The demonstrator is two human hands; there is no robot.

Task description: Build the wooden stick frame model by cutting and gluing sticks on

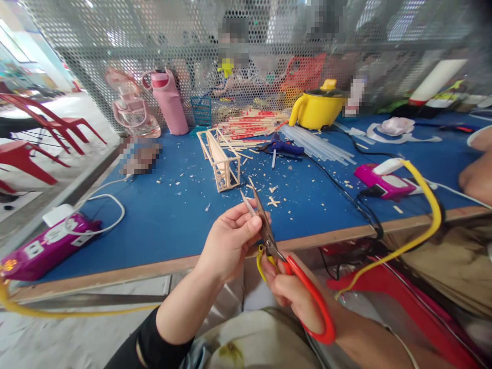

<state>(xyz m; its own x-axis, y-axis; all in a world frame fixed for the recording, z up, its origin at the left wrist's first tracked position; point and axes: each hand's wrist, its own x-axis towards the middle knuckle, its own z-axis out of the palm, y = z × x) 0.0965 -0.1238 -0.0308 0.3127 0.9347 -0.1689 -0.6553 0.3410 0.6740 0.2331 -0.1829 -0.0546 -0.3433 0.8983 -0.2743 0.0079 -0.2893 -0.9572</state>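
My right hand (294,287) grips a pair of scissors (268,236) by its red and yellow handles, the metal blades pointing away from me and slightly apart. Close against the blades, my left hand (232,236) pinches thumb to fingers. What it holds is too small and covered to make out. Just beyond the blade tips, a small frame of thin wooden sticks (227,174) stands on the blue table (169,220). Wood scraps (273,201) lie to the right of the frame.
A pile of red-tipped matchsticks (249,124), a blue glue gun (286,147) and clear glue sticks (319,143) lie farther back. Behind are a pink bottle (169,105) and yellow pot (317,110). Purple power strips (57,243) flank me; another person's arm (478,174) is at right.
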